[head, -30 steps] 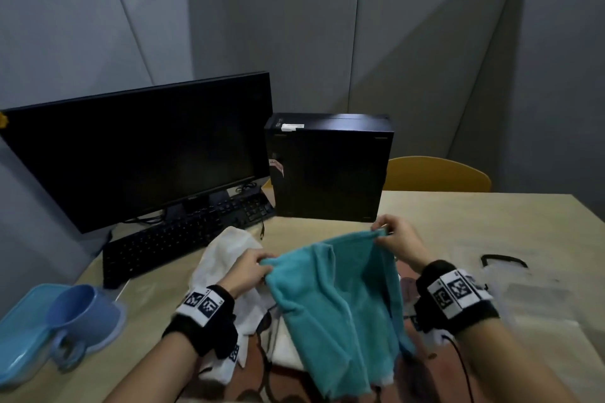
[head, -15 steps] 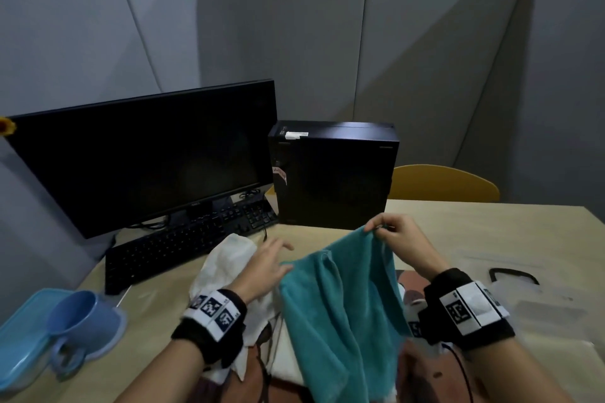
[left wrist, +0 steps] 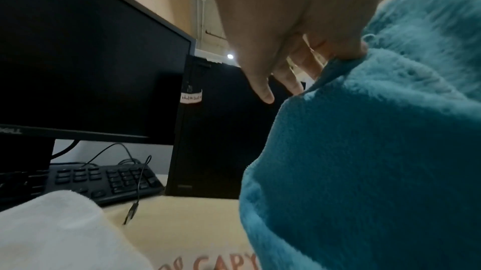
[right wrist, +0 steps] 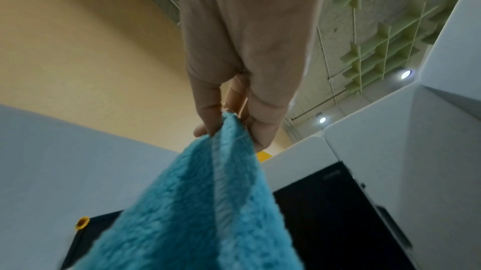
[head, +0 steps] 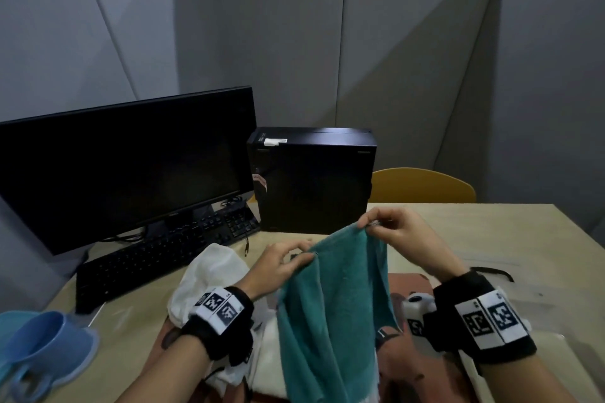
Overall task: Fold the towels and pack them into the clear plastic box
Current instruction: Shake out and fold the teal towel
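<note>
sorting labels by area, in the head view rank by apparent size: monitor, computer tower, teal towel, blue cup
1. monitor
2. teal towel, computer tower: look alike; towel is nearer the camera, so unsure
3. blue cup, partly cut off

Grey padded partition panels (head: 262,42) close in the back and sides of a light wooden desk (head: 510,232). A yellow chair back (head: 422,185) rises just past the desk's far edge. Above the partitions (seen from the wrists) are a cream wall (right wrist: 86,48), an open grid ceiling (right wrist: 377,33) and round lamps (right wrist: 405,74).
</note>
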`<state>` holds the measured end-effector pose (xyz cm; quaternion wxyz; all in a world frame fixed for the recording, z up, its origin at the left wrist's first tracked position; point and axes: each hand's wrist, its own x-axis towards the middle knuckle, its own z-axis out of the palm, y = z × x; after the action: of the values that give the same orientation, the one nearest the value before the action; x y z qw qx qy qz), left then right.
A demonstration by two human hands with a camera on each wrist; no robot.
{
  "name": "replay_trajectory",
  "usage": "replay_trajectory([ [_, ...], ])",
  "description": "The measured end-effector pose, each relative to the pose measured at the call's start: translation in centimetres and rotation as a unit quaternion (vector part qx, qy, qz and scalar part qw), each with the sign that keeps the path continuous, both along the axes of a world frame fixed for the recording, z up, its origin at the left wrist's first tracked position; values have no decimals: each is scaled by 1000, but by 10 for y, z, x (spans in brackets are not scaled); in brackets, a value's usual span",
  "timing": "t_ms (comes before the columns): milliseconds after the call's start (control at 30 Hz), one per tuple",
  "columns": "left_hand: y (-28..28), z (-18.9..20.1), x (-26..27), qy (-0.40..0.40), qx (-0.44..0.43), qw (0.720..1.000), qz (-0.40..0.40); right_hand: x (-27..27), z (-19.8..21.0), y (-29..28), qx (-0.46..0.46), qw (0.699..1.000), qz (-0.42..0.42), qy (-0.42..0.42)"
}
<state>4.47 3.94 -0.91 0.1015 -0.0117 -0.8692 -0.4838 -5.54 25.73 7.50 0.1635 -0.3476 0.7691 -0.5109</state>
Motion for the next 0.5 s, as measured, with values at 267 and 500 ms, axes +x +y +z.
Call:
replay_trajectory([
  [267,3,96,17,191,-120,974,15,-10,50,6,-87,986,-51,134],
  [500,-4,111,24,199,-220,955,25,-3,54,1,-78,983,-53,155],
])
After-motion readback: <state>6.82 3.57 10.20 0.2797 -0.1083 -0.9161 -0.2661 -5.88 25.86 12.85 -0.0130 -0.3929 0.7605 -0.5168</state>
